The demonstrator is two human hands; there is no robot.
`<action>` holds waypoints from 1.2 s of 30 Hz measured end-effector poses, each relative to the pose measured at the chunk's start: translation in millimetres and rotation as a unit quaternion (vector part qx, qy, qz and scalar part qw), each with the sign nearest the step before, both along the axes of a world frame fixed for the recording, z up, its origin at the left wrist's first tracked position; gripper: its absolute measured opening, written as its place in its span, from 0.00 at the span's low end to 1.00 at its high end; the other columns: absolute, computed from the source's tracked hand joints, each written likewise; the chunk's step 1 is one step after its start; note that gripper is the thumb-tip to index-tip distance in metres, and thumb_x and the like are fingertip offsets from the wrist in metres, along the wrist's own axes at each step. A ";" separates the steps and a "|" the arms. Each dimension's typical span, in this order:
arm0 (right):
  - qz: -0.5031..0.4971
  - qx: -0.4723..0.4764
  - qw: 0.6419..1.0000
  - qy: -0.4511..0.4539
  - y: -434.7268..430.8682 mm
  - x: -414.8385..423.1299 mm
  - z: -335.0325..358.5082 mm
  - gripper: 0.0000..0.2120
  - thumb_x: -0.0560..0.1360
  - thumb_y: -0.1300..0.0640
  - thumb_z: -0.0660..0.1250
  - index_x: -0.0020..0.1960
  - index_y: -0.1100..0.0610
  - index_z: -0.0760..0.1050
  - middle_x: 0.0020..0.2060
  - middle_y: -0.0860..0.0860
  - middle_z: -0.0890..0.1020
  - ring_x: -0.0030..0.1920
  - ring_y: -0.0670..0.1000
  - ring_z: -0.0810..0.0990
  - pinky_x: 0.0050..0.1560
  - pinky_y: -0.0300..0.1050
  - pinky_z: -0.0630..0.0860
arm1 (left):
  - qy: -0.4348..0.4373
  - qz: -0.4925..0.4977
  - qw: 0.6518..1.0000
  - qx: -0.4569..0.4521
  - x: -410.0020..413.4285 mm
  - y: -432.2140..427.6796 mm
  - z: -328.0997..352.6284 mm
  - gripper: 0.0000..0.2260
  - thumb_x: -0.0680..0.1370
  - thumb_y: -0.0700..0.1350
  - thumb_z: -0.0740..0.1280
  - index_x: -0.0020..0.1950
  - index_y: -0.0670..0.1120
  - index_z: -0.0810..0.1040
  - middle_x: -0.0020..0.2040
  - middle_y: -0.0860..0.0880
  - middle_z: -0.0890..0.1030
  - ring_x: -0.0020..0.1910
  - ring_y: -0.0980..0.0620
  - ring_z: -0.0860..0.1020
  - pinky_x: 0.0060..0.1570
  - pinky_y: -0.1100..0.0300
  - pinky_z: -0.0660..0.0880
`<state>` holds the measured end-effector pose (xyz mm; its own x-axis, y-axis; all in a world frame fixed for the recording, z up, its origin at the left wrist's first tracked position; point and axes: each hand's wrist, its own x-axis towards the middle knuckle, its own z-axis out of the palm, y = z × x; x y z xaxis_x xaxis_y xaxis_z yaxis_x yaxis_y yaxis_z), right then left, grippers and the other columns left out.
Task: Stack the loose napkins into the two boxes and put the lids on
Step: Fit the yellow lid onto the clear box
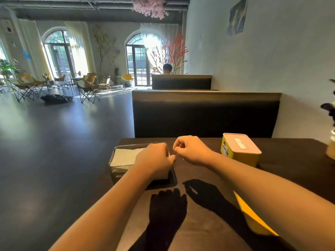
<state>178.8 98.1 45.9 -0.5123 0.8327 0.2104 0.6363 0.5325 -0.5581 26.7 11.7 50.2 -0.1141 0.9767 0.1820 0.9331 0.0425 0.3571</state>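
A clear box (116,151) stands at the table's left edge with white napkins (125,156) lying flat inside it. My left hand (155,158) is over the right end of this box, knuckles up and thumb pointing right. Its fingers bend down out of sight, so what they touch is hidden. A black lid or tray (166,183) lies under the box's near right corner. My right hand (190,149) hovers just right of the left hand, fingers curled, thumb near the forefinger, with nothing visible in it. A yellow box (241,158) with a pink slotted lid (241,144) stands at the right.
The dark table (208,223) reaches a padded bench back (204,116) and the wall on the right. A flat yellow object (252,216) lies partly under my right forearm. A plant (330,113) sits at the far right edge. Open floor lies to the left.
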 end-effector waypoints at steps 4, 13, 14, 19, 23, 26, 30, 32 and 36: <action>-0.075 -0.018 0.997 0.010 -19.7 66.6 -9.2 0.06 0.82 0.54 0.67 0.48 0.49 0.81 0.42 0.47 0.83 0.42 0.47 0.83 0.40 0.40 0.80 | -0.065 -0.068 0.993 -0.071 66.7 -1.7 -19.5 0.11 0.82 0.57 0.67 0.55 0.50 0.80 0.47 0.51 0.83 0.45 0.56 0.81 0.49 0.58 0.82; -0.231 -0.123 0.963 -0.062 -44.2 189.9 -34.1 0.07 0.80 0.49 0.68 0.51 0.53 0.80 0.46 0.52 0.84 0.48 0.51 0.83 0.49 0.49 0.83 | -0.167 -0.059 0.963 -0.203 177.1 6.0 -50.1 0.13 0.82 0.57 0.68 0.54 0.47 0.78 0.50 0.47 0.83 0.48 0.50 0.83 0.50 0.54 0.84; -0.254 -0.140 0.953 -0.090 -44.2 202.7 -37.7 0.10 0.79 0.47 0.68 0.53 0.53 0.79 0.48 0.53 0.83 0.50 0.53 0.83 0.53 0.53 0.84 | -0.171 -0.053 0.962 -0.207 184.8 6.8 -51.2 0.13 0.83 0.56 0.67 0.52 0.47 0.76 0.50 0.46 0.81 0.47 0.49 0.82 0.46 0.55 0.83; -0.318 -0.195 0.917 -0.142 -38.0 240.5 -57.3 0.32 0.77 0.43 0.71 0.75 0.56 0.67 0.62 0.56 0.79 0.59 0.56 0.81 0.56 0.53 0.83 | -0.243 -0.025 0.943 -0.226 216.5 8.3 -52.4 0.12 0.83 0.49 0.68 0.60 0.43 0.75 0.53 0.44 0.81 0.50 0.47 0.81 0.44 0.51 0.86; -0.322 -0.211 0.917 -0.102 -38.8 237.0 -55.1 0.35 0.79 0.48 0.72 0.78 0.57 0.59 0.67 0.58 0.76 0.56 0.55 0.79 0.36 0.44 0.76 | -0.268 -0.013 0.932 -0.244 231.7 4.1 -43.1 0.15 0.83 0.48 0.69 0.66 0.44 0.71 0.52 0.46 0.76 0.50 0.49 0.78 0.38 0.55 0.83; -0.319 -0.231 0.917 -0.058 -38.0 233.4 -55.1 0.32 0.79 0.53 0.73 0.76 0.58 0.61 0.60 0.57 0.76 0.48 0.52 0.78 0.33 0.43 0.72 | -0.329 0.022 0.908 -0.259 220.0 7.7 -44.2 0.25 0.82 0.52 0.70 0.73 0.45 0.66 0.54 0.44 0.77 0.50 0.49 0.79 0.35 0.57 0.79; -0.291 -0.233 0.926 -0.055 -34.6 215.7 -54.5 0.27 0.79 0.58 0.73 0.73 0.57 0.65 0.59 0.57 0.77 0.54 0.54 0.80 0.36 0.44 0.74 | -0.424 0.072 0.865 -0.258 195.5 5.8 -46.6 0.11 0.84 0.47 0.67 0.62 0.42 0.73 0.47 0.43 0.75 0.42 0.49 0.76 0.41 0.55 0.79; -0.270 -0.246 0.930 -0.046 -34.8 199.1 -50.8 0.16 0.81 0.58 0.70 0.66 0.57 0.71 0.55 0.56 0.78 0.52 0.54 0.80 0.40 0.45 0.77 | -0.461 0.070 0.850 -0.246 184.8 0.3 -45.6 0.04 0.85 0.41 0.61 0.55 0.42 0.74 0.42 0.44 0.75 0.39 0.50 0.76 0.39 0.54 0.80; -0.237 -0.304 0.922 0.027 -33.0 168.4 -46.0 0.08 0.83 0.54 0.68 0.57 0.58 0.80 0.53 0.57 0.81 0.54 0.56 0.81 0.56 0.53 0.81 | -0.546 0.063 0.813 -0.194 160.7 -7.7 -29.6 0.10 0.85 0.38 0.58 0.47 0.42 0.76 0.41 0.43 0.81 0.41 0.46 0.81 0.41 0.52 0.80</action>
<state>347.1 65.1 -0.1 -0.0627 0.9330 -0.3544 0.6797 -0.2201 -0.6997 187.4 4.0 20.5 -0.1034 0.9044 -0.4139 0.0492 0.4203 0.9061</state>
